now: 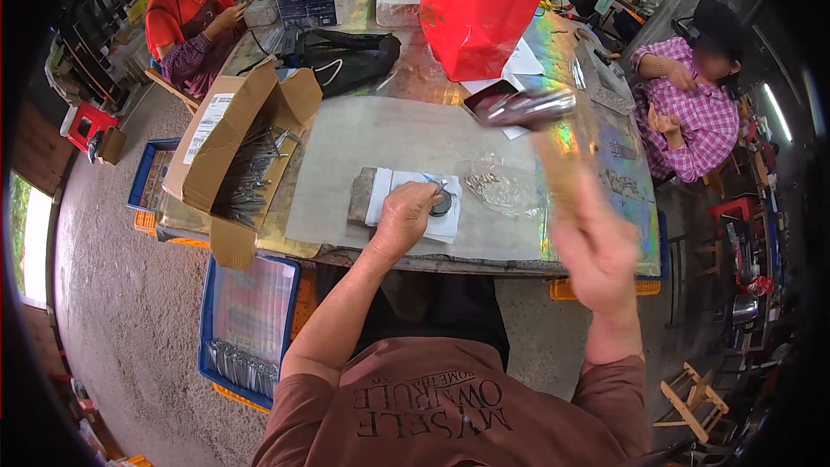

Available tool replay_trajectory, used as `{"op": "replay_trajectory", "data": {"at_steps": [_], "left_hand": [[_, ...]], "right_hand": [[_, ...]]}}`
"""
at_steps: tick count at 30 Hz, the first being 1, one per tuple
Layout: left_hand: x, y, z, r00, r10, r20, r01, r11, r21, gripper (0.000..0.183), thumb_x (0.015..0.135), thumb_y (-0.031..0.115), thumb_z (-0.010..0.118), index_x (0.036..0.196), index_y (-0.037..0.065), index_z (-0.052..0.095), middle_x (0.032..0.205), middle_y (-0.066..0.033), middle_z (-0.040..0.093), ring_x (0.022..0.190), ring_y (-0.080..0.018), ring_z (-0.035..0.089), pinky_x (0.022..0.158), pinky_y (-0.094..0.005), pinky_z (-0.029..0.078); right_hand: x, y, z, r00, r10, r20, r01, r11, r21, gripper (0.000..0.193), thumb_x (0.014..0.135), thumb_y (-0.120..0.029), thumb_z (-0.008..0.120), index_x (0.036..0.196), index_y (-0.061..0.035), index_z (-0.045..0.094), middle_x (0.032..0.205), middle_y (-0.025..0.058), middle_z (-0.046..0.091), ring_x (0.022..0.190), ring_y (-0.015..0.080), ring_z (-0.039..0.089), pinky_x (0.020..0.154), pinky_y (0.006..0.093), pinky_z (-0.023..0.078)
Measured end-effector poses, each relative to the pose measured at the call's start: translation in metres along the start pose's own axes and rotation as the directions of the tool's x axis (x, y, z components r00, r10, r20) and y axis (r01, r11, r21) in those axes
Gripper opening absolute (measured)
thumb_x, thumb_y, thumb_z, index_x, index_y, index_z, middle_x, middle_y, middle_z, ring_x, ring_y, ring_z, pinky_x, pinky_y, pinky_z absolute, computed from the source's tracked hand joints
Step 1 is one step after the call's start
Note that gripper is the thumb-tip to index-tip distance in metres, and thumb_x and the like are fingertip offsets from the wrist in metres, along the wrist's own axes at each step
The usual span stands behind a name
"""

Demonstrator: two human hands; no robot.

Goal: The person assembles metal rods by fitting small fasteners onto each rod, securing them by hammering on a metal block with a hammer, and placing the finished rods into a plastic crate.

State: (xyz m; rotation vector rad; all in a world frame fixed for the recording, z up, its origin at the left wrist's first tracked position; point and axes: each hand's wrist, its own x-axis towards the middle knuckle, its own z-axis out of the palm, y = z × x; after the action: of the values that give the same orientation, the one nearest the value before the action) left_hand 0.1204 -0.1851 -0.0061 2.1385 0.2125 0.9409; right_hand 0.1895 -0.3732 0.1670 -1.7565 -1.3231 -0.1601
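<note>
My left hand [405, 214] is closed in a pinch on a small, thin metal piece [443, 185]. It holds the piece over a dark round disc [442, 205], which lies on white paper [380, 199] atop a grey stone block [360, 197]. Raised on the right, my right hand [596, 252] grips the wooden handle of a hammer [558, 169]. The hammer's shiny head is smeared by motion. Between the hands, a clear plastic bag [517, 197] lies on the table with small metal bits [486, 183] on it.
At left stands an open cardboard box [197, 143] of thin metal rods. A red bag [480, 13] and a black bag [350, 59] sit farther back. Below the table's left edge is a blue crate [207, 311]. One person [194, 26] sits far left, another [687, 117] at right.
</note>
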Motion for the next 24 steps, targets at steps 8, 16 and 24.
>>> {"op": "replay_trajectory", "data": {"at_steps": [8, 16, 24], "left_hand": [[0.002, 0.001, 0.004, 1.0, -0.011, -0.003, 0.011, 1.0, -0.024, 0.008, 0.072, 0.003, 0.059, 0.076, 0.002, 0.052, 0.067, -0.012, 0.053, 0.065, -0.0299, 0.051, 0.057, -0.037, 0.04], [0.001, 0.0, 0.003, 0.997, -0.062, -0.042, 0.06, 0.996, -0.064, 0.009, 0.073, 0.002, 0.059, 0.08, 0.001, 0.054, 0.07, -0.0132, 0.054, 0.065, -0.0298, 0.052, 0.058, -0.035, 0.041], [-0.006, -0.005, -0.023, 0.939, -0.327, -0.105, 0.317, 0.943, -0.099, 0.008, 0.077, 0.005, 0.058, 0.084, 0.0, 0.057, 0.07, -0.011, 0.058, 0.06, -0.0171, 0.054, 0.057, -0.0263, 0.043]], "right_hand": [[-0.018, 0.033, 0.008, 0.893, 0.284, 0.349, -0.311, 0.95, 0.024, 0.048, 0.079, -0.005, 0.054, 0.124, -0.0038, 0.039, 0.071, 0.0122, 0.058, 0.054, 0.0188, 0.053, 0.052, 0.0302, 0.043], [-0.069, 0.099, 0.024, 0.524, 0.647, 0.554, -0.851, 0.433, 0.299, 0.046, 0.081, -0.003, 0.048, 0.126, -0.0061, 0.038, 0.061, 0.0005, 0.048, 0.041, 0.0061, 0.043, 0.036, 0.0194, 0.035], [-0.107, 0.143, 0.05, 0.427, 0.596, 0.68, -0.876, 0.084, 0.475, 0.044, 0.081, -0.008, 0.05, 0.124, -0.0027, 0.04, 0.062, 0.0041, 0.052, 0.042, 0.0094, 0.047, 0.035, 0.0206, 0.036]]}}
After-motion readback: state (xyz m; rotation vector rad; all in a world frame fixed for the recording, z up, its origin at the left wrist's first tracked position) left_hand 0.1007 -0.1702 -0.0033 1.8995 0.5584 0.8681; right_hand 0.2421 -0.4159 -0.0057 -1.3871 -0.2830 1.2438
